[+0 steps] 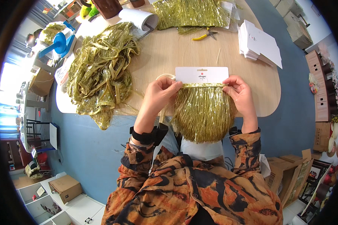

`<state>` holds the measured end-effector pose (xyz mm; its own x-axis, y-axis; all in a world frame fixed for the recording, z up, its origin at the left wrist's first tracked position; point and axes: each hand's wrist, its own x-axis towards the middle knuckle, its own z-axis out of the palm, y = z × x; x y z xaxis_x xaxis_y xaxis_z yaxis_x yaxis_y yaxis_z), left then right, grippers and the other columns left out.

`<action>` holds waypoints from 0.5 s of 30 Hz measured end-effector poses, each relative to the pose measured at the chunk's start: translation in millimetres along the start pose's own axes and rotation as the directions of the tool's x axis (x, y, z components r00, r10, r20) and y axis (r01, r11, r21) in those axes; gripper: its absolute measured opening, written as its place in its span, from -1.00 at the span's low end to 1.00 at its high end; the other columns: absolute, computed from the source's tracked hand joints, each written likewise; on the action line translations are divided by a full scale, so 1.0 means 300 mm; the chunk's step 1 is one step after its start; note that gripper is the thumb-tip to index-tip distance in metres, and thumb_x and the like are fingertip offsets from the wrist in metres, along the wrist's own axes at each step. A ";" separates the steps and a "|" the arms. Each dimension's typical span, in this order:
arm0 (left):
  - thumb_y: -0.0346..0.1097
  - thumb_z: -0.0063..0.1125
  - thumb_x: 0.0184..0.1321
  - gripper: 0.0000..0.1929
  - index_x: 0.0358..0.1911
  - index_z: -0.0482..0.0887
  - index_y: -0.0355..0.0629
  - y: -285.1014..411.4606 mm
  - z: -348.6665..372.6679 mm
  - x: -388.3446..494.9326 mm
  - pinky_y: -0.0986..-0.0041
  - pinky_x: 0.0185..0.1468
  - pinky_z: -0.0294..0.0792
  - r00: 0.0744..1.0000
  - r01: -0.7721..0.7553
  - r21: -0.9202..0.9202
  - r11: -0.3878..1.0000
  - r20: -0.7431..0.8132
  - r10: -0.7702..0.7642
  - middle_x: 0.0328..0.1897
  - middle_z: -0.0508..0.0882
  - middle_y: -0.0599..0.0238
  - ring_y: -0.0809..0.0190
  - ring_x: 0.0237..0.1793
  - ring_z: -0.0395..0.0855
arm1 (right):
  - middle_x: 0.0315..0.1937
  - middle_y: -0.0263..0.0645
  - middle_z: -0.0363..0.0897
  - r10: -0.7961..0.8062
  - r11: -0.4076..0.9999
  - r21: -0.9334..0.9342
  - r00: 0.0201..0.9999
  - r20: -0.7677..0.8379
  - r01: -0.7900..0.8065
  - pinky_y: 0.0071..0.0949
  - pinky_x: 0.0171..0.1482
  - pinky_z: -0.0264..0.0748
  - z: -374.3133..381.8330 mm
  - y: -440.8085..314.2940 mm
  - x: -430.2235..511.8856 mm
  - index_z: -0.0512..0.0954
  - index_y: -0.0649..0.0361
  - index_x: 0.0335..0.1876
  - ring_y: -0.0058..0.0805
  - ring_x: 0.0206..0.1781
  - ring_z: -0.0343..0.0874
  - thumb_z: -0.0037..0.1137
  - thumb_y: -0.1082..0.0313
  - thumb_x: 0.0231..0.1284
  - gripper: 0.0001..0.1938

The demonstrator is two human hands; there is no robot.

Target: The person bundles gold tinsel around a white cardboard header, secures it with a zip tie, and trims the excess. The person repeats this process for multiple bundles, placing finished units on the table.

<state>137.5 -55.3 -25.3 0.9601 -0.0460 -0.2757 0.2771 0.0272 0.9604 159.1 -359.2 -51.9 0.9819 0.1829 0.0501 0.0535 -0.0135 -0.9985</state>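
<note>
A gold tinsel fringe garland [204,112] hangs over the near table edge, its gold band lying across the lower part of a white header card [190,73]. The card bears printed writing and has a hanging slot at its top. At the left end of the band, my left hand [164,89] pinches band and card between thumb and fingers. My right hand [238,91] grips the right end the same way. A pale strip of the band runs out past my left hand. To the left lies a large tangled heap of gold fringe [104,67].
On the wooden table [171,50] lie yellow-handled cutting pliers [201,36], a thin stick [218,55], a stack of white cards [259,42], a rolled white sheet [139,18] and more finished-looking fringe [190,14]. A blue tape-dispenser-like tool [59,43] stands at the far left.
</note>
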 end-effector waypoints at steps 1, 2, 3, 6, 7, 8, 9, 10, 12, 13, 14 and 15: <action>-0.25 0.39 0.41 -0.80 -0.27 0.70 -0.22 0.000 -0.002 -0.001 0.67 -0.25 0.37 1.000 -0.031 0.026 0.999 0.001 0.031 -0.35 0.66 0.52 0.55 -0.34 0.54 | -0.08 -0.35 0.62 -0.009 1.000 0.025 1.000 -0.002 0.009 -0.56 0.08 0.63 0.009 -0.008 -0.005 0.63 0.27 -0.03 -0.60 -0.06 0.66 0.25 0.61 0.38 -0.87; -0.25 0.39 0.40 -0.80 -0.27 0.69 -0.22 -0.001 -0.004 0.002 0.67 -0.25 0.37 0.998 -0.068 0.052 0.996 0.004 0.068 -0.35 0.66 0.52 0.55 -0.34 0.53 | -0.08 -0.34 0.63 -0.046 0.998 -0.052 0.998 -0.031 0.044 -0.53 0.08 0.63 0.021 -0.020 -0.005 0.64 0.25 -0.04 -0.55 -0.03 0.66 0.28 0.59 0.36 -0.86; -0.26 0.39 0.40 -0.80 -0.28 0.69 -0.22 -0.003 -0.005 0.005 0.67 -0.25 0.37 0.997 -0.083 0.090 0.993 -0.002 0.083 -0.35 0.66 0.53 0.56 -0.34 0.53 | -0.08 -0.33 0.65 -0.089 0.990 -0.116 0.995 -0.052 0.083 -0.50 0.09 0.63 0.034 -0.037 -0.007 0.66 0.23 -0.04 -0.51 -0.01 0.66 0.30 0.57 0.33 -0.85; -0.28 0.38 0.40 -0.82 -0.27 0.70 -0.23 -0.020 -0.001 0.009 0.67 -0.28 0.33 0.995 -0.092 0.061 0.994 -0.022 0.093 -0.36 0.65 0.53 0.57 -0.36 0.50 | -0.09 -0.30 0.67 -0.362 0.749 -0.620 0.928 -0.091 0.232 -0.36 0.12 0.62 0.069 -0.114 -0.024 0.71 0.19 -0.06 -0.34 0.08 0.63 0.40 0.50 0.23 -0.81; -0.28 0.40 0.38 -0.81 -0.28 0.69 -0.24 -0.024 0.005 0.016 0.66 -0.31 0.32 0.992 -0.111 0.113 0.987 -0.046 0.117 -0.39 0.64 0.53 0.57 -0.39 0.49 | -0.10 -0.29 0.68 -0.474 0.568 -0.785 0.878 -0.064 0.249 -0.30 0.13 0.61 0.082 -0.141 -0.028 0.73 0.18 -0.06 -0.28 0.12 0.61 0.43 0.48 0.19 -0.79; -0.29 0.42 0.35 -0.80 -0.29 0.69 -0.24 -0.028 0.009 0.019 0.65 -0.35 0.31 0.988 -0.124 0.157 0.980 -0.071 0.137 -0.41 0.63 0.54 0.56 -0.42 0.47 | -0.10 -0.29 0.68 -0.465 0.558 -0.778 0.885 -0.006 0.288 -0.26 0.14 0.60 0.098 -0.166 -0.030 0.73 0.17 -0.06 -0.25 0.13 0.59 0.44 0.46 0.16 -0.77; -0.29 0.44 0.33 -0.80 -0.29 0.69 -0.25 -0.028 0.010 0.018 0.64 -0.38 0.30 0.982 -0.134 0.207 0.969 -0.102 0.158 -0.43 0.62 0.55 0.56 -0.45 0.46 | -0.10 -0.29 0.68 -0.458 0.563 -0.756 0.887 0.050 0.334 -0.23 0.15 0.58 0.117 -0.186 -0.030 0.74 0.16 -0.05 -0.22 0.14 0.57 0.45 0.43 0.13 -0.75; -0.29 0.44 0.32 -0.79 -0.29 0.69 -0.26 -0.028 0.012 0.013 0.65 -0.37 0.31 0.983 -0.136 0.178 0.975 -0.099 0.155 -0.43 0.63 0.54 0.56 -0.44 0.47 | -0.10 -0.29 0.68 -0.452 0.574 -0.725 0.886 0.108 0.381 -0.19 0.16 0.57 0.150 -0.194 -0.024 0.74 0.15 -0.05 -0.19 0.15 0.55 0.46 0.41 0.11 -0.73; -0.31 0.46 0.31 -0.81 -0.29 0.70 -0.26 -0.027 0.018 0.006 0.66 -0.35 0.34 0.991 -0.110 0.016 0.994 -0.079 0.111 -0.41 0.65 0.51 0.55 -0.42 0.50 | -0.10 -0.29 0.68 -0.441 0.570 -0.685 0.872 0.211 0.454 -0.20 0.13 0.57 0.214 -0.194 -0.006 0.75 0.14 -0.05 -0.21 0.12 0.56 0.45 0.40 0.12 -0.74; -0.31 0.46 0.31 -0.81 -0.27 0.70 -0.26 -0.027 0.017 0.001 0.66 -0.34 0.35 0.989 -0.125 0.014 0.992 -0.079 0.125 -0.40 0.66 0.51 0.55 -0.42 0.51 | -0.09 -0.29 0.67 -0.434 0.555 -0.671 0.859 0.270 0.492 -0.20 0.12 0.57 0.237 -0.188 0.005 0.75 0.14 -0.06 -0.22 0.10 0.56 0.45 0.39 0.12 -0.75; -0.31 0.46 0.32 -0.80 -0.26 0.70 -0.26 -0.029 0.020 0.004 0.66 -0.32 0.36 0.987 -0.139 -0.002 0.990 -0.077 0.138 -0.39 0.67 0.50 0.54 -0.41 0.52 | -0.14 -0.26 0.68 -0.453 0.556 -0.656 0.848 0.276 0.511 -0.25 0.07 0.58 0.258 -0.176 0.018 0.75 0.15 -0.08 -0.22 0.05 0.59 0.43 0.39 0.14 -0.77; -0.30 0.46 0.32 -0.80 -0.25 0.70 -0.27 -0.032 0.022 0.008 0.66 -0.31 0.37 0.985 -0.155 -0.019 0.988 -0.073 0.153 -0.38 0.67 0.50 0.54 -0.40 0.53 | -0.14 -0.27 0.69 -0.444 0.594 -0.640 0.862 0.246 0.488 -0.27 0.07 0.58 0.267 -0.167 0.026 0.76 0.16 -0.07 -0.23 0.03 0.60 0.43 0.40 0.15 -0.78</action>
<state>136.9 -62.2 -34.8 0.9913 0.0317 -0.1274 0.1256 0.0528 0.9907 149.6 -278.3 -3.3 0.7775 0.4054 0.4809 0.6277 -0.5474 -0.5535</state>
